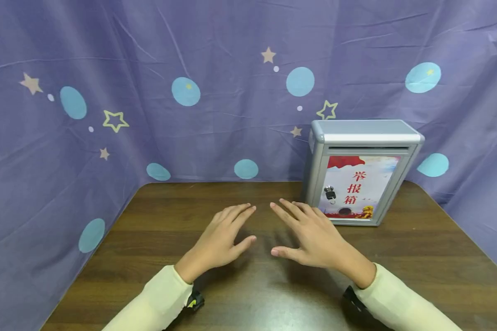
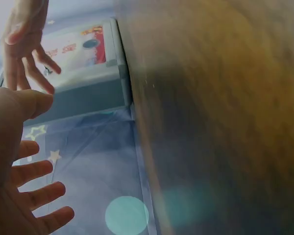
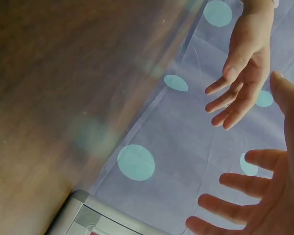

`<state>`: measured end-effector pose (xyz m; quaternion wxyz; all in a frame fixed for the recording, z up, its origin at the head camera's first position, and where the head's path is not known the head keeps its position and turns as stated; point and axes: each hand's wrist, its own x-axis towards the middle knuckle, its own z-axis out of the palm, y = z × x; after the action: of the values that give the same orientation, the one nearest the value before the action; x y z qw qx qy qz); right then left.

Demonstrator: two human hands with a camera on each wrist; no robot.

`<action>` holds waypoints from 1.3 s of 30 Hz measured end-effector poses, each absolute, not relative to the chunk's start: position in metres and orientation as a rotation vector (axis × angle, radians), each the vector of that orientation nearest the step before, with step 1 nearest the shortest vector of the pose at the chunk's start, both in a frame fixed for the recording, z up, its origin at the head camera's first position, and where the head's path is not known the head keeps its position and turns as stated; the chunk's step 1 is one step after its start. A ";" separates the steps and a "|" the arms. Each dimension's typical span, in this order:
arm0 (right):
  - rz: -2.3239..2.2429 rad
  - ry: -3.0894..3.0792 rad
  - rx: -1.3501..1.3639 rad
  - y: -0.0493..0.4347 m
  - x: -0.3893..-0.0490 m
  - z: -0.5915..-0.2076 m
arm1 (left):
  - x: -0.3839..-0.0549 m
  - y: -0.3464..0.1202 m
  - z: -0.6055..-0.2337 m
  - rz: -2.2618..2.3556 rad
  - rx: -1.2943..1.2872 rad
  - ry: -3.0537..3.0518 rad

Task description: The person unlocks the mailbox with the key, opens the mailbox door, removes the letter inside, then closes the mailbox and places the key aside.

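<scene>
Both hands hover over the wooden table, palms angled toward each other and holding nothing. My left hand (image 1: 221, 239) has its fingers extended, the thumb apart from them. Facing it across a small gap, my right hand (image 1: 314, 234) is likewise spread. A grey metal report box (image 1: 368, 138) with a white, red-lettered front panel stands upright just beyond the right hand, whose fingertips overlap its lower left corner in the head view. A small key (image 1: 331, 195) hangs at the lock on the panel's left side. In the left wrist view the box (image 2: 88, 95) lies behind both hands.
The brown wooden table (image 1: 170, 207) reaches back to a purple curtain (image 1: 215, 138) printed with stars and blue dots, which also runs along the left and right sides. A dark strap (image 1: 195, 301) shows under the left sleeve, another (image 1: 354, 299) under the right.
</scene>
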<state>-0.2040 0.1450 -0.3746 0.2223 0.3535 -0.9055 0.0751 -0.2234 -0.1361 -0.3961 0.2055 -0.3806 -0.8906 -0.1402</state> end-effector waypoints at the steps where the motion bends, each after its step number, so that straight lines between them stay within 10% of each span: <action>1: 0.213 -2.487 0.977 0.145 -0.205 -0.373 | -0.225 -0.136 -0.396 -0.406 -1.052 -2.478; 39: 0.537 -1.557 0.785 0.216 -0.251 -0.342 | -0.311 -0.064 -0.397 -1.393 -0.916 -2.276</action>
<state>-0.2514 0.2160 -0.3422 0.6120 0.3405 -0.6748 0.2328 -0.3107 -0.0637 -0.3972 0.1595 -0.3205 -0.7965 -0.4873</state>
